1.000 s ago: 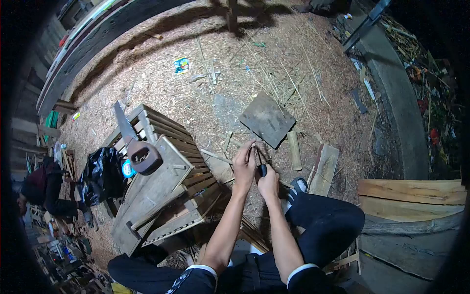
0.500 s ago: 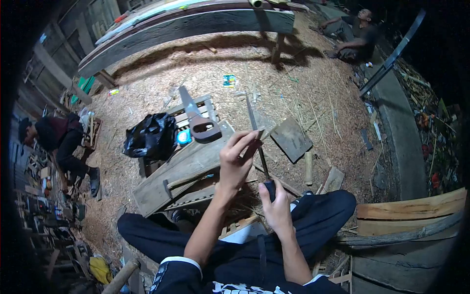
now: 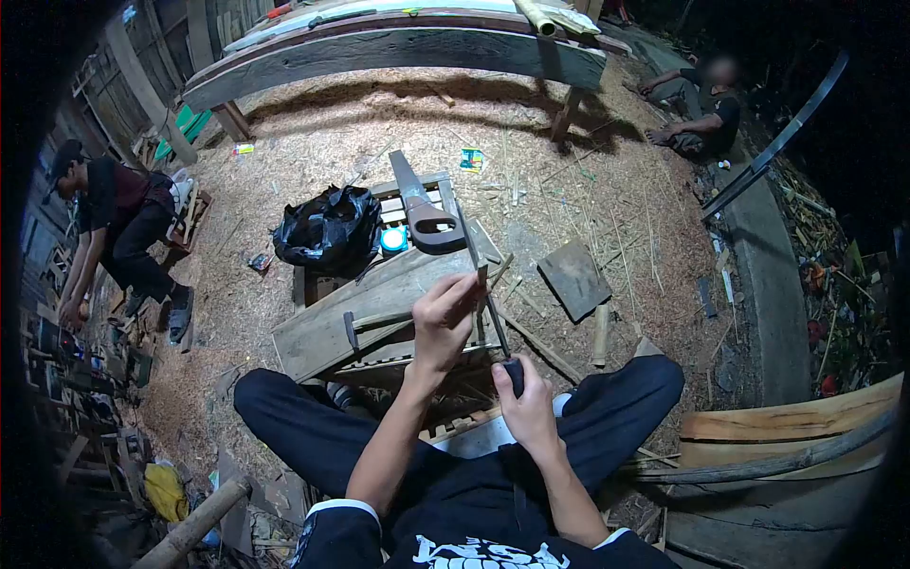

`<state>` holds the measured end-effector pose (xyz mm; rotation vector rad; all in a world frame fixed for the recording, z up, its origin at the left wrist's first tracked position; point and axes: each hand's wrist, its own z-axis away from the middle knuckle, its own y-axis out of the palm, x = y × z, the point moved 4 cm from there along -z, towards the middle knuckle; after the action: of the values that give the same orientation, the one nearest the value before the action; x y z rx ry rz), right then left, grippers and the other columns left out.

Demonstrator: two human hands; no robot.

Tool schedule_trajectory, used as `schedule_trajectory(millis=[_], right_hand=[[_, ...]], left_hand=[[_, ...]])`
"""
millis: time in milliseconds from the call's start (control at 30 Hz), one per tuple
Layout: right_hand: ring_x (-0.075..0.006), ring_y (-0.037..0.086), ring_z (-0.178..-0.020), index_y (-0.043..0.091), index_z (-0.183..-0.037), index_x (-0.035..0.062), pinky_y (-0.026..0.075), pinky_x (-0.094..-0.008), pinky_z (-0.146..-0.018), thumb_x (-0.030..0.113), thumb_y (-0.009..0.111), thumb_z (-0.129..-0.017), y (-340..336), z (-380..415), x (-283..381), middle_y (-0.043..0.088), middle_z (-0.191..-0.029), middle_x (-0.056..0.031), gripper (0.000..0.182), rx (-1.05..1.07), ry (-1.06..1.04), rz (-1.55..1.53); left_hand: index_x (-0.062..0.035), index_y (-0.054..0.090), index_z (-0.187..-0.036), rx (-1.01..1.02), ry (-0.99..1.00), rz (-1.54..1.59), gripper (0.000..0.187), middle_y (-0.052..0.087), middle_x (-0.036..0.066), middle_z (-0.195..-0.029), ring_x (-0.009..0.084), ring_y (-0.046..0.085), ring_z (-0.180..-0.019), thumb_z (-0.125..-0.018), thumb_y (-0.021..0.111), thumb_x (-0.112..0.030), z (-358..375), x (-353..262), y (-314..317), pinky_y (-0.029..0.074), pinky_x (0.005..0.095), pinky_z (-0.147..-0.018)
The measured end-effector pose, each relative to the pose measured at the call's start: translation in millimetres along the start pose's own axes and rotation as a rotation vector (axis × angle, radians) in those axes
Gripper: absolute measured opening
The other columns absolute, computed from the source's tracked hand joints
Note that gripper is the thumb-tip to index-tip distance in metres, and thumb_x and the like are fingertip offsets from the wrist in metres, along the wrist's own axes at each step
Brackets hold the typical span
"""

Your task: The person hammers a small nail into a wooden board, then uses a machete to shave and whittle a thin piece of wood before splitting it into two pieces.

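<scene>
My right hand (image 3: 531,410) is closed round the black handle of a long, thin-bladed tool (image 3: 499,332), which points forward and up past my other hand. My left hand (image 3: 444,318) pinches a small brownish piece (image 3: 482,275) against the blade's side; my fingers hide most of that piece. Just beyond lie a handsaw (image 3: 428,213) with a brown handle and a blue-and-white tape measure (image 3: 393,239). Left of my left hand, a hammer (image 3: 365,327) rests on a wide wooden board (image 3: 303,334).
A black plastic bag (image 3: 327,228) sits by the slatted wood. Right of the blade lies a square board (image 3: 574,279) on ground covered in shavings. A long bench (image 3: 398,57) spans the back. One person (image 3: 123,213) bends over at left; another (image 3: 701,109) sits at far right.
The view has shifted, so the scene sits slightly further right. Both hands keep their grips, and my left hand now sits slightly lower along the blade. The person at left reaches down.
</scene>
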<state>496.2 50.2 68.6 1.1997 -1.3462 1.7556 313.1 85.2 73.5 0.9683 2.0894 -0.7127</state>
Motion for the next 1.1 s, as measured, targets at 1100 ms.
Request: schedule_trajectory(millis=[1100], right_hand=[[-0.0455, 0.07, -0.079, 0.059, -0.116, -0.0004, 0.053, -0.0494, -0.066, 0.042, 0.062, -0.1, 13.8, -10.3, -31.1, 0.07, -0.083, -0.0262, 0.045, -0.08, -0.044, 0.113]], left_hand=[[0.0038, 0.069, -0.112, -0.035, -0.138, 0.015, 0.027, 0.07, 0.014, -0.106, 0.0244, 0.072, -0.094, -0.087, 0.064, 0.012, 13.1, 18.2, 14.4, 0.057, 0.0329, -0.081]])
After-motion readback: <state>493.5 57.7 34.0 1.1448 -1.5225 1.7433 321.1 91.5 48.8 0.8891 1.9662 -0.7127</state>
